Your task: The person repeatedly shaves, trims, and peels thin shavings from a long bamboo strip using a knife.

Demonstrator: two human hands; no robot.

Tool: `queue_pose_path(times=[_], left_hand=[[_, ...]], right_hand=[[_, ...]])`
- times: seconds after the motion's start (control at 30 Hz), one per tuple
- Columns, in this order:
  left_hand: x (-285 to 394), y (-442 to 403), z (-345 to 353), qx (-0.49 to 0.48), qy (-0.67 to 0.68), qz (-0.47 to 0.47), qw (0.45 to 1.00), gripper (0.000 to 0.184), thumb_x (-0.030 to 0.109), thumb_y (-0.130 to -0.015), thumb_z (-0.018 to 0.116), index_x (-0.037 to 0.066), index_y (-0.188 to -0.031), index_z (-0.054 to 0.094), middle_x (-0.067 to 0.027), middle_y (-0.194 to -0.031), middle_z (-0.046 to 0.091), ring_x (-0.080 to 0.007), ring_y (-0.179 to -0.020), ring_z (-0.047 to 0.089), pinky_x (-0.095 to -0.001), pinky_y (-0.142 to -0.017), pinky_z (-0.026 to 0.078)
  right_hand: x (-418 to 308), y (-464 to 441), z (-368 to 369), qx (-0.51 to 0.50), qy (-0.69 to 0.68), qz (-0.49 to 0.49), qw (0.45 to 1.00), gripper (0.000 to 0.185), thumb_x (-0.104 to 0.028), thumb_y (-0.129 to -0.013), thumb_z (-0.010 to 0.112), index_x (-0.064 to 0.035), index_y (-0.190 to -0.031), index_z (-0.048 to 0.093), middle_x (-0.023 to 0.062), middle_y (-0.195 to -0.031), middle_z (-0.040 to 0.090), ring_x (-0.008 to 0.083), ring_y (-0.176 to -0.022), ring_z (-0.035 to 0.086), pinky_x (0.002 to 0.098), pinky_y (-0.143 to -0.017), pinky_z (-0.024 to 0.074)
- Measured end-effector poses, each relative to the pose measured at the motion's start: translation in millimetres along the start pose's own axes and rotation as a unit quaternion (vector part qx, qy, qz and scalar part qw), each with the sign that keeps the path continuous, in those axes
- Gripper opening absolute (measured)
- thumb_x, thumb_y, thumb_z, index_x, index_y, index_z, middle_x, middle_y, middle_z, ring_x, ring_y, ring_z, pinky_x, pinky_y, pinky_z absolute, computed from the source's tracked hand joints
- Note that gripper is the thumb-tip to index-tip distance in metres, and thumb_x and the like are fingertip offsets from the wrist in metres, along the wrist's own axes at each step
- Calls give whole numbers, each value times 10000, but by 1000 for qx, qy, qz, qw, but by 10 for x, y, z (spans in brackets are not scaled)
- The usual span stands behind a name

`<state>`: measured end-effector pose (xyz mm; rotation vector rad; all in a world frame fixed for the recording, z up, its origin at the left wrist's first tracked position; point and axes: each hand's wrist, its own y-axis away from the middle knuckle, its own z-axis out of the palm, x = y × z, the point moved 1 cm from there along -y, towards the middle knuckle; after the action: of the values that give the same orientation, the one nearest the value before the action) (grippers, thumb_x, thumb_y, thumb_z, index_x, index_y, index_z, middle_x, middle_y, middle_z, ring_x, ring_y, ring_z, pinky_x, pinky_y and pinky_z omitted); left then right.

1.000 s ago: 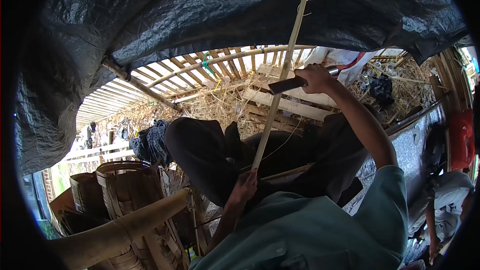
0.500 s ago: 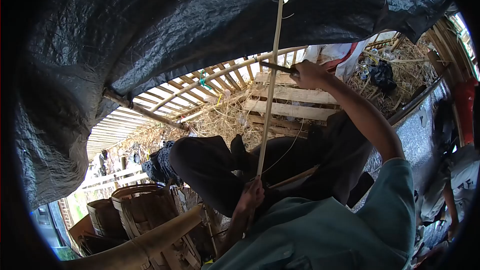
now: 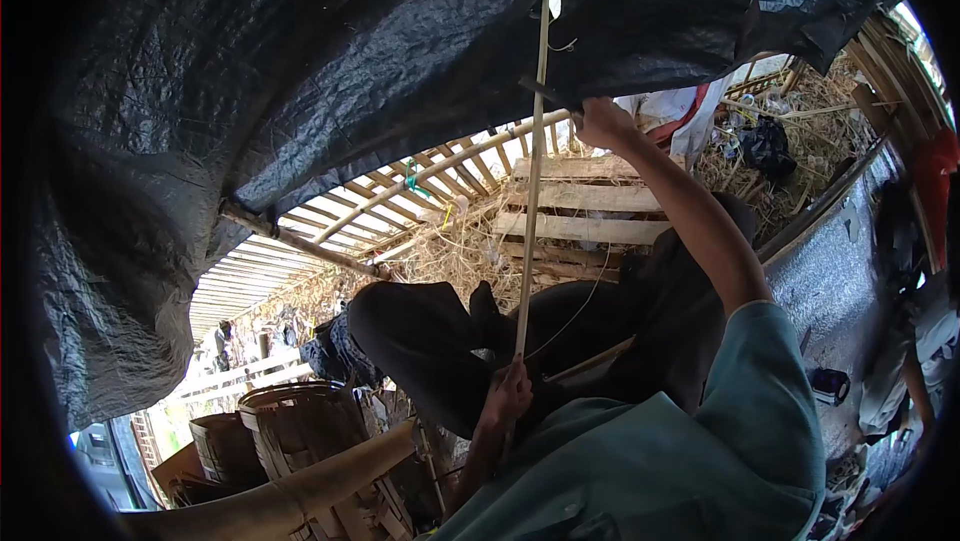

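A long pale bamboo strip [image 3: 531, 231] runs upright from my lap to the dark sheet overhead. My left hand [image 3: 508, 394] is closed around its lower end, beside my thigh. Out ahead, my right hand [image 3: 605, 125] grips a knife [image 3: 548, 94] by its handle, most of which the fingers hide. The dark blade lies across the upper part of the strip and seems to touch it. A thin curled shaving [image 3: 563, 47] hangs near the strip's top. Another fine strand [image 3: 590, 303] bows out to the right, above my crossed legs.
Black plastic sheeting [image 3: 330, 61] hangs low above and to the left. Wooden slats [image 3: 590, 198] and straw [image 3: 460, 246] lie ahead. A thick bamboo pole [image 3: 300, 486] and woven baskets [image 3: 300, 426] stand at lower left. Another person's arm [image 3: 918, 386] shows at far right.
My right hand and the knife have moved up along the strip, farther from my left hand. The view has shifted slightly. My left hand keeps its hold on the lower end.
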<state>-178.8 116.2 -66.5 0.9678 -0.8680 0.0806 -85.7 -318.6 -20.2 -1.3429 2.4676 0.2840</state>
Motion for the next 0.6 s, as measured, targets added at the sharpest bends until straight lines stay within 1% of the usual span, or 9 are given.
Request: queue_pose_path(times=[0.1, 0.13, 0.23, 0.3, 0.4, 0.43, 0.53, 0.57, 0.6], left_hand=[[-4, 40, -37, -13, 17, -11, 1000, 458, 475, -953, 432, 128, -657, 393, 50, -476, 309, -49, -354, 317, -222, -325, 216], [-9, 13, -38, -14, 22, -12, 1000, 453, 469, -955, 432, 126, -661, 401, 48, -476, 323, -49, -356, 330, -223, -324, 223], [-82, -40, -96, -19, 11, 33, 999, 444, 460, -958, 431, 119, -673, 433, 46, -483, 361, -50, -364, 364, -223, -324, 236], [-274, -193, -197, 31, -20, 70, 997, 438, 455, -958, 434, 116, -681, 451, 50, -486, 371, -49, -367, 379, -221, -324, 243], [-341, -269, -93, 69, -104, 148, 981, 419, 431, -959, 450, 117, -682, 465, 57, -491, 381, -44, -370, 380, -218, -327, 248], [-284, -293, -84, 78, -144, 184, 969, 411, 420, -959, 457, 118, -681, 467, 60, -493, 383, -42, -370, 377, -216, -329, 250], [-178, -204, -184, 19, -18, 41, 999, 403, 392, -968, 453, 111, -680, 475, 63, -499, 391, -37, -383, 378, -219, -340, 253], [-173, -185, -221, -42, 28, 36, 998, 432, 416, -964, 449, 98, -674, 484, 54, -503, 401, -42, -395, 388, -226, -350, 263], [-144, -185, -178, -15, -6, 58, 998, 441, 427, -963, 444, 95, -675, 485, 52, -503, 401, -44, -402, 394, -227, -355, 270]], right_hand=[[-156, 261, 32, 22, 89, -215, 972, 286, -191, -729, 607, -88, -993, 639, 143, -917, 661, 305, -878, 649, 423, -764, 531], [-297, 369, -44, -18, 113, -229, 967, 287, -184, -724, 598, -90, -993, 636, 143, -910, 656, 301, -876, 643, 419, -770, 529], [-280, 376, 305, -13, -21, -195, 981, 261, -197, -737, 573, -75, -961, 628, 158, -860, 657, 345, -841, 632, 459, -763, 512], [-238, 357, 333, -11, -20, -121, 992, 265, -214, -750, 581, -76, -970, 632, 174, -891, 652, 322, -874, 636, 445, -775, 518], [81, 62, 346, 73, -48, 65, 994, 268, -247, -773, 588, -78, -974, 643, 199, -905, 658, 339, -878, 647, 447, -755, 527], [97, 100, 328, 83, -44, 70, 993, 263, -240, -776, 583, -75, -973, 643, 197, -890, 659, 341, -869, 648, 448, -750, 528], [-41, 116, 390, 94, -112, 34, 989, 246, -200, -774, 584, 22, -876, 620, 246, -822, 642, 407, -814, 629, 471, -714, 517], [-95, 173, 489, 89, -148, 2, 985, 235, -198, -790, 577, 15, -879, 621, 257, -788, 631, 419, -800, 622, 469, -711, 513], [-134, 225, 585, 75, -160, -7, 984, 227, -206, -792, 583, -2, -886, 624, 264, -777, 625, 422, -797, 616, 474, -713, 508]])
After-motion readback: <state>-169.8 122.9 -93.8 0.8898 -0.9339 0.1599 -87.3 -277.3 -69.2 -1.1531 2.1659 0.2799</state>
